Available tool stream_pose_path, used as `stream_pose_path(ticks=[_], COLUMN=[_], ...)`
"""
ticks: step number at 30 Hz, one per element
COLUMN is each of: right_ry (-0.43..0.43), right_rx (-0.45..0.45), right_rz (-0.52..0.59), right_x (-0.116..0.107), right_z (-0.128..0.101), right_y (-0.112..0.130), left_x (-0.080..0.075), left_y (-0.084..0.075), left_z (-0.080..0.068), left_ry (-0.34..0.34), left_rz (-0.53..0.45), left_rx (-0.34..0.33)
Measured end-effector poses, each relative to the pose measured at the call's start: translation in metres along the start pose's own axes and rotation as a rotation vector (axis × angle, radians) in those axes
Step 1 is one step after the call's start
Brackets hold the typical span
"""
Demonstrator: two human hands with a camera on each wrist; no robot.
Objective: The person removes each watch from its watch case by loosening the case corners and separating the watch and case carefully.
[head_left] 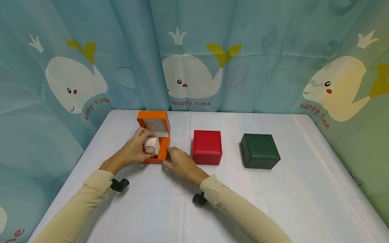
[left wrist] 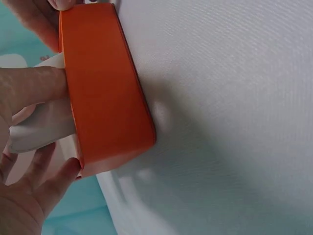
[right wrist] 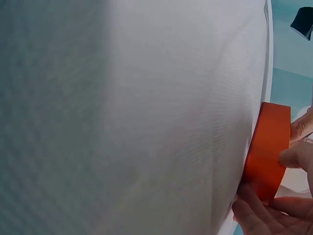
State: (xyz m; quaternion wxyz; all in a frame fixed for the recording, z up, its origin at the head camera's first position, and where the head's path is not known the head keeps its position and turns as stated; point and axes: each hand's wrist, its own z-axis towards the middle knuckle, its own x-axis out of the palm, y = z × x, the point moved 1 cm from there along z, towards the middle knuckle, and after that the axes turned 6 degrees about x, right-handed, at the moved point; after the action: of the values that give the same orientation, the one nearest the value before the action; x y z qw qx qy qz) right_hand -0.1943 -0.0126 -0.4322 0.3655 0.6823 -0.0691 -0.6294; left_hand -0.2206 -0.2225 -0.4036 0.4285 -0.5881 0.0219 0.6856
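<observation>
Perhaps the likeliest trouble lies at the watch (head_left: pixel 150 148), which sits in the open orange box (head_left: pixel 164 147) left of the middle of the frame. The left hand (head_left: pixel 133 147) is partly closed, thumb at the watch's near end and fingers curled round its far end. The right hand (head_left: pixel 182 163) is bent round the box's near right corner, thumb on the front and fingers along the side. If the left hand's pinch is uneven, the watch could tip or slide; whether its strap is snug on something beneath, I cannot tell. The left fingers also lie close to the box's inner walls, so they could catch there and drag the whole box over the desk (head_left: pixel 291 202), especially if the right hand's hold were to slacken. The raised lid (head_left: pixel 153 115) stands behind them toward the upper left; a jolt to the box might swing it down onto the fingers. Pushing too hard from the corner could twist the box askew on the cloth. The red box (head_left: pixel 207 147), near the frame's middle, is just beside the right hand, so a careless outward sweep might knock it; the green box (head_left: pixel 260 151), farther right, looks safer.
</observation>
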Motion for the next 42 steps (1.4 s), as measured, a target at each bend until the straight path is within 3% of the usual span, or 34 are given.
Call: stream_pose_path(ticks=[4, 11, 17, 20, 24, 29, 36, 42], right_ry=[0.007, 0.006, -0.003, -0.008, 0.0, 0.023, 0.027, -0.087], right_rx=[0.001, 0.008, 0.006, 0.0, 0.007, 0.021, 0.001, -0.082], right_rz=[-0.009, -0.024, -0.041, -0.033, -0.025, -0.032, -0.074, -0.092], right_x=[0.001, 0.003, 0.002, 0.0, 0.0, -0.001, -0.004, -0.013], right_z=[-0.001, -0.004, -0.004, -0.004, -0.003, -0.006, -0.01, -0.016], right_y=[0.001, 0.002, 0.002, 0.003, 0.002, 0.001, 0.002, 0.009], left_x=[0.001, 0.003, 0.003, 0.001, -0.002, -0.005, -0.006, -0.007], left_y=[0.0, 0.001, -0.003, -0.006, -0.01, -0.014, -0.016, -0.021], left_z=[-0.003, -0.006, -0.005, -0.004, -0.003, -0.002, -0.004, -0.007], left_ry=[-0.03, -0.023, -0.061, -0.097, -0.196, -0.305, -0.33, -0.365], left_rz=[-0.011, -0.045, -0.021, -0.009, -0.021, -0.108, -0.162, -0.208], left_rx=[0.011, 0.005, 0.043, 0.06, 0.063, 0.054, 0.027, 0.016])
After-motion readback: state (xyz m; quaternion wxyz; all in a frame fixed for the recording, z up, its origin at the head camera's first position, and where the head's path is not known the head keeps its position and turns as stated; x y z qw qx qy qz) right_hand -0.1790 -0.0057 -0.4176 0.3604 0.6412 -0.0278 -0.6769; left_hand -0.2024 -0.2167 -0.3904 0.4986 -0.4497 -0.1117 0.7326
